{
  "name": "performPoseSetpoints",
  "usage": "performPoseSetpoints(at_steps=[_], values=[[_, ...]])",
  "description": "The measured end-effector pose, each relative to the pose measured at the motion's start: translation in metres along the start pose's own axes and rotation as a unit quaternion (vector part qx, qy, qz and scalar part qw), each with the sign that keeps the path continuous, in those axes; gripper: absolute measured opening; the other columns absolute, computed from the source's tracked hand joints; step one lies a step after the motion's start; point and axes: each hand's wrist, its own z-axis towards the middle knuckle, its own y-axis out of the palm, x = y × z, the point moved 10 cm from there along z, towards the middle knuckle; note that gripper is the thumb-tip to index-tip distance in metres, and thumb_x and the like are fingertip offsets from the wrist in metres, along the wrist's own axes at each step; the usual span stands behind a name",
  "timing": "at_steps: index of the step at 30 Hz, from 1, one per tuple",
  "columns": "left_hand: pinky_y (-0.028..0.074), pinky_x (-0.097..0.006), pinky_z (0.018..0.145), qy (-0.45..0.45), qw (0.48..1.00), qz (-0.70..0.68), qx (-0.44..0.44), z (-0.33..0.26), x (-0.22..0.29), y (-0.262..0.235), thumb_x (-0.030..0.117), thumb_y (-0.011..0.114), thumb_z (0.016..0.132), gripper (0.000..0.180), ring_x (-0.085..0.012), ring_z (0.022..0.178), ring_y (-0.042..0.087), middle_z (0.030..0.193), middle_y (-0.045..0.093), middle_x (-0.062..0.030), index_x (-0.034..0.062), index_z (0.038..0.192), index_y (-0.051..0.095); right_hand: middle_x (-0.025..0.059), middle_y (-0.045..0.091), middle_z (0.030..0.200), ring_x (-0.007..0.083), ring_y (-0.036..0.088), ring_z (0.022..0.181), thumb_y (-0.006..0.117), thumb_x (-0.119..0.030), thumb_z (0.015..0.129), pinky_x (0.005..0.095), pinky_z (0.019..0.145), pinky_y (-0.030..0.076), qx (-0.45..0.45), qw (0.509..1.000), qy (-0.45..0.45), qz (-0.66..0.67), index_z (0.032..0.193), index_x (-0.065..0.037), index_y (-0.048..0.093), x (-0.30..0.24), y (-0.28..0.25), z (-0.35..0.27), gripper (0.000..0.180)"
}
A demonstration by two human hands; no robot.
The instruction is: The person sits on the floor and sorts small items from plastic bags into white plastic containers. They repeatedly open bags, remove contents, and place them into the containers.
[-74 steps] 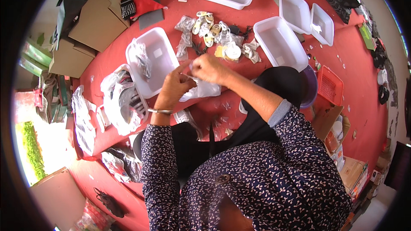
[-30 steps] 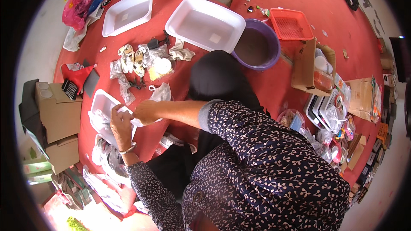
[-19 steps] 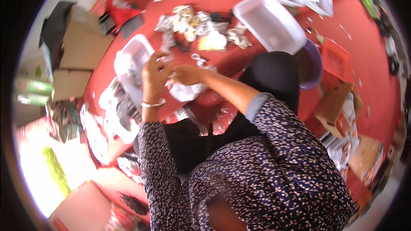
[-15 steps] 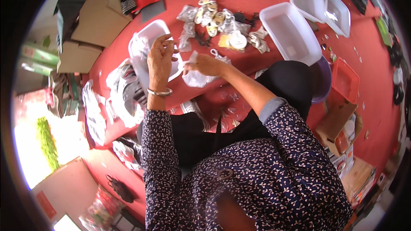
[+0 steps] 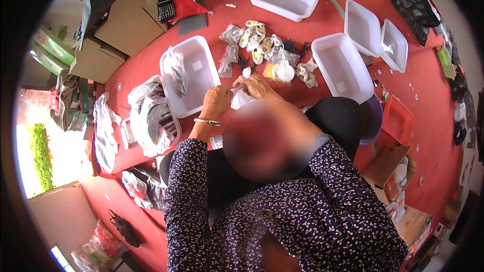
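A small white plastic bag (image 5: 243, 99) is between my two hands, above my lap. My right hand (image 5: 257, 87) is curled over its right side, fingers closed on the plastic. At its left edge, my left hand (image 5: 217, 102) has its fingers pinched together on the plastic; a metal bangle circles that wrist. Just left of my left hand stands a white plastic tray (image 5: 201, 84) with a crumpled clear plastic bag (image 5: 177, 70) in it. Beyond my hands lies a pile of coiled cables (image 5: 258, 45). A blurred patch hides part of my lap and right forearm.
Beside the cables are a round white disc (image 5: 285, 72) and clear packets (image 5: 229, 53). Several white trays (image 5: 343, 68) stand to the right and far side, near a red basket (image 5: 398, 121) and a purple basin (image 5: 372, 121). Cardboard boxes (image 5: 128, 20) stand at far left.
My left hand has come down from above the tray, its spread fingers closing at the bag. My right hand has shifted slightly forward with the bag. The whole view has tilted a little.
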Motion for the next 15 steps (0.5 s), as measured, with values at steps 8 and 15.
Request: performPoseSetpoints(at_steps=[8,15], values=[[0.045,-0.036,0.054,-0.107,0.950,-0.290,-0.041,-0.005,-0.005,0.003,0.008,0.045,0.074,0.021,-0.0226,0.056,0.057,0.067,0.059,-0.0134,-0.0029,0.091,0.051,0.0189,0.057,0.068,0.0256,0.058,0.062,0.046,-0.017,0.084,0.0345,0.054,0.041,-0.001,0.991,0.122,0.048,0.097,-0.004,0.056,0.035,0.025,-0.003,0.022],[0.043,-0.042,0.062,-0.001,0.987,-0.160,0.008,-0.005,0.003,-0.007,0.005,0.041,0.069,0.019,-0.0363,0.066,0.056,0.067,0.056,-0.0227,-0.0034,0.079,0.054,0.0228,0.056,0.073,0.0377,0.055,0.072,0.044,-0.013,0.083,0.0412,0.060,0.042,0.048,0.998,0.046,-0.002,0.098,-0.003,0.057,-0.020,0.011,0.007,0.022]])
